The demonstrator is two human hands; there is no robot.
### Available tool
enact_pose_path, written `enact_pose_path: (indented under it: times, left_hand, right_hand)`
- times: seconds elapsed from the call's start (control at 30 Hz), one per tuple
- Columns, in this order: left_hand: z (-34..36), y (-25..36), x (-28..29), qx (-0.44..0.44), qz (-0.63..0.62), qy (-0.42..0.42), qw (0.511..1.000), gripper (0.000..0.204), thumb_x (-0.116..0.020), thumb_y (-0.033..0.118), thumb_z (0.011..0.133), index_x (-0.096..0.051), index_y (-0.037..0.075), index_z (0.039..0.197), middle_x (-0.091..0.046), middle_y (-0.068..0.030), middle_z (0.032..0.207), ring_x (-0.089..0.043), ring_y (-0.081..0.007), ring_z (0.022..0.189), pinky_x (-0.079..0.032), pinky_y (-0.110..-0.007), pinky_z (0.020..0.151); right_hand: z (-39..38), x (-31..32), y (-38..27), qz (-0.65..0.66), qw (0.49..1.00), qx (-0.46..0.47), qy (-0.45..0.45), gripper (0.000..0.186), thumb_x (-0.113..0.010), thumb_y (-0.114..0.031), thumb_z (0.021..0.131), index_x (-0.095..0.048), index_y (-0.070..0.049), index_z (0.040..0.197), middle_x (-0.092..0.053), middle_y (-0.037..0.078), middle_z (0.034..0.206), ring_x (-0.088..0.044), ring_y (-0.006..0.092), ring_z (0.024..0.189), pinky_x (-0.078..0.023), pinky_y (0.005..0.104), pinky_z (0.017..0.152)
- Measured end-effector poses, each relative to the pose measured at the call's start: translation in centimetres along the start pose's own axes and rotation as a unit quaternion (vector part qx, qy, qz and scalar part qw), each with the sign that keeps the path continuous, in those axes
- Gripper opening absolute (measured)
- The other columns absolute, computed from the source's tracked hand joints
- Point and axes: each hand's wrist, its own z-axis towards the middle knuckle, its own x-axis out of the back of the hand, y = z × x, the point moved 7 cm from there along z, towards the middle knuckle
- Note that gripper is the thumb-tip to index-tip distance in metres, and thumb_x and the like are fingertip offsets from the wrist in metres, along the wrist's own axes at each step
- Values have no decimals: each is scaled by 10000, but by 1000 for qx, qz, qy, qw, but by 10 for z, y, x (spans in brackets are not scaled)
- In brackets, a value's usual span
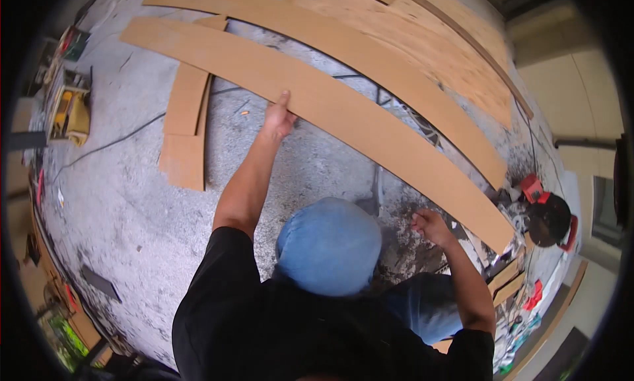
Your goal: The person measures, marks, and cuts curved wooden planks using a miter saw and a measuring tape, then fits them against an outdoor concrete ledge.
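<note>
Below us spreads the concrete floor [132, 229], bearing a plywood sheet [422, 51] and, closer, the far brown board [370, 54]. The near board [343, 120] slants before us, crossing over short boards [185, 103]. Our left grip [280, 119] clasps the near board's edge, thumb on top; our right grip [431, 226] curls near it, whether fully closed we cannot tell.

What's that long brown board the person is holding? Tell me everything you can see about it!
The long board is flat, thin and plain tan, like smooth wood or fibreboard. It slants from upper left to lower right; its bend may just be the fisheye lens. The left hand grips its near edge, thumb on top. Its left part crosses over some shorter boards, though I can't tell if it touches them. Another long board lies beyond it.
</note>
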Motion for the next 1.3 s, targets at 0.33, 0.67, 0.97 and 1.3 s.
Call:
enact_pose_path:
  times: [0.33, 0.67, 0.97, 1.3]
  left_hand:
    - [-7, -70, -7, 108, 153, -8, 982, 377, -570, 316, 1069, -587, 65, 1350, -675, -78, 1320, -634, -218, 1232, -544, -417, 1045]
    - [-12, -114, -44, 93, 173, 41, 980, 340, -595, 227, 1056, -580, 27, 1331, -675, -102, 1305, -643, -225, 1211, -551, -398, 1041]
    - [-17, -92, -58, 81, 240, 19, 967, 339, -596, 272, 1058, -613, 34, 1298, -699, -78, 1262, -672, -191, 1146, -579, -358, 968]
    - [-150, -236, -243, 304, 815, -341, 358, 402, -594, 440, 1037, -583, 52, 1142, -755, -137, 1034, -733, -255, 913, -533, -336, 722]
  right_hand:
    - [-123, 211, 66, -212, 953, 50, 212, 468, -547, -437, 1035, -707, 0, 984, -745, 100, 883, -708, 202, 747, -577, 352, 734]
    - [-87, 271, 296, 401, 841, -50, 361, 590, -370, -572, 1078, -597, -45, 1215, -733, 130, 999, -721, 234, 771, -614, 393, 699]
    - [-63, 290, 278, 422, 823, -102, 367, 597, -289, -440, 1102, -613, 61, 1125, -698, 194, 818, -685, 296, 596, -586, 381, 550]
    - [-83, 305, 280, 223, 909, -140, 324, 706, -223, -522, 1097, -649, 21, 950, -714, 130, 739, -691, 237, 581, -591, 359, 543]
